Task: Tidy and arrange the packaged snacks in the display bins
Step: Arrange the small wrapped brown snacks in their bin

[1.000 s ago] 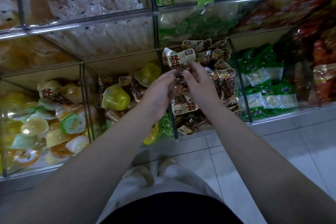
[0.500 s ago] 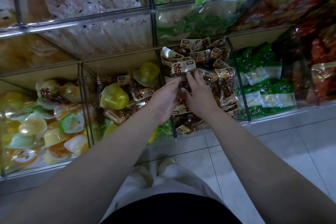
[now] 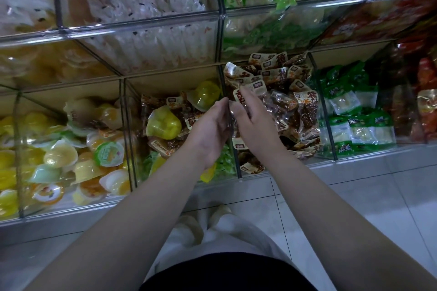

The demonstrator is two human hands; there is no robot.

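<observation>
Left hand [image 3: 210, 126] and right hand [image 3: 254, 123] grip brown packet [image 3: 237, 99] (partly hidden).

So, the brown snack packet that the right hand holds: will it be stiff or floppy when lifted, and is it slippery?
Probably floppy: the brown snack packet bends where the right hand pinches it. Its clear film shines under the light, so it may slip in a loose grip. It looks thin and flat, so it is likely light.
</observation>
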